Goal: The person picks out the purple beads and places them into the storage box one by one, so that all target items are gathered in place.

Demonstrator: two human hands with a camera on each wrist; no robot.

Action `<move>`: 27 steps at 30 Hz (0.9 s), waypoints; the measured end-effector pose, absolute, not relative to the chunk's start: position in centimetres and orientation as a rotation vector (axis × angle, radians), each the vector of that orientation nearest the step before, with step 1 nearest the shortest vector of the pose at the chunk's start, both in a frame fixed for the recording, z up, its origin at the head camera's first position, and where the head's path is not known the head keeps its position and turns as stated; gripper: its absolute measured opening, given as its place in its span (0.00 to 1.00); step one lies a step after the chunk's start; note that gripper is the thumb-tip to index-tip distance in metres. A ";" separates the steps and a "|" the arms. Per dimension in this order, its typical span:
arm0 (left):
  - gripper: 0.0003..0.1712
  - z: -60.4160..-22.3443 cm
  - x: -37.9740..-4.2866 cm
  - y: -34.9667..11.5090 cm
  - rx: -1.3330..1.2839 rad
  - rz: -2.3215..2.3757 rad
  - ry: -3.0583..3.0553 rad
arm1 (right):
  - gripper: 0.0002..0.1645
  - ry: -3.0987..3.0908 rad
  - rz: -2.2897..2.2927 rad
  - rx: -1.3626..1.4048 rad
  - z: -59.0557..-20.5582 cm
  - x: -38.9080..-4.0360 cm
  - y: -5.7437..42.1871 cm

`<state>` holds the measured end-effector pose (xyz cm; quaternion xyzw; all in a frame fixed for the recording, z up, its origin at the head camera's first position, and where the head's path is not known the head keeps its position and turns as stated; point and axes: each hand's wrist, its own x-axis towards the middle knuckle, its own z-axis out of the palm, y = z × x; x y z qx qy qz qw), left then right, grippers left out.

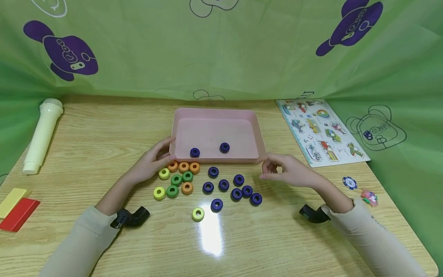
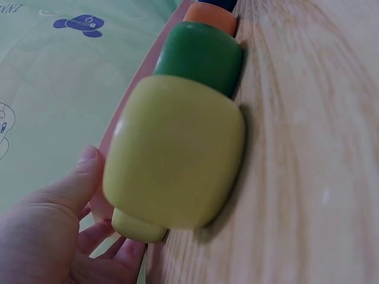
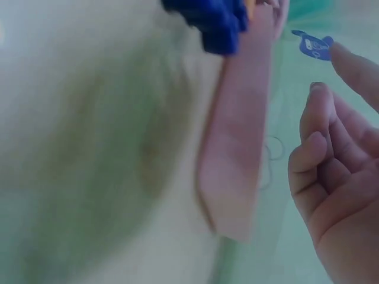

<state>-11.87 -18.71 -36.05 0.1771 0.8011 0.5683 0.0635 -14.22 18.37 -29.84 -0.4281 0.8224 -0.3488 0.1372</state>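
Note:
A shallow pink tray [image 1: 218, 159] lies on the table with two dark blue rings [image 1: 224, 147] inside near its front. At its front left corner my left hand [image 1: 152, 159] holds the side, thumb in front and fingers along the left wall. My right hand [image 1: 288, 169] is beside the front right corner, fingers loosely curled with nothing in them; the right wrist view shows them apart from the tray wall [image 3: 237, 136]. Several more dark blue rings [image 1: 223, 185] lie before the tray. Left of these are orange rings [image 1: 187, 188], green rings [image 1: 172, 191] and yellow rings [image 1: 159, 193].
One yellow ring [image 1: 198, 214] lies nearer the front. At the right are a picture puzzle board [image 1: 322, 130], a blue chip [image 1: 350, 182] and a small pink figure [image 1: 369, 197]. A pale yellow tube [image 1: 42, 136], a yellow block [image 1: 13, 201] and a red block [image 1: 19, 214] lie left.

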 end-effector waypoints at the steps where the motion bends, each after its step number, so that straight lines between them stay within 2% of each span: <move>1: 0.30 -36.0 -11.9 -18.7 0.533 1.715 2.422 | 0.18 2.356 -1.020 -1.255 -30.2 -13.9 18.5; 11: 0.31 -36.0 -12.0 -18.8 0.535 1.725 2.416 | 0.19 2.106 -1.051 -1.280 -33.9 -12.6 19.5; 27: 0.30 -36.1 -12.0 -18.7 0.542 1.724 2.409 | 0.22 2.168 -0.985 -1.161 -35.3 -12.2 19.2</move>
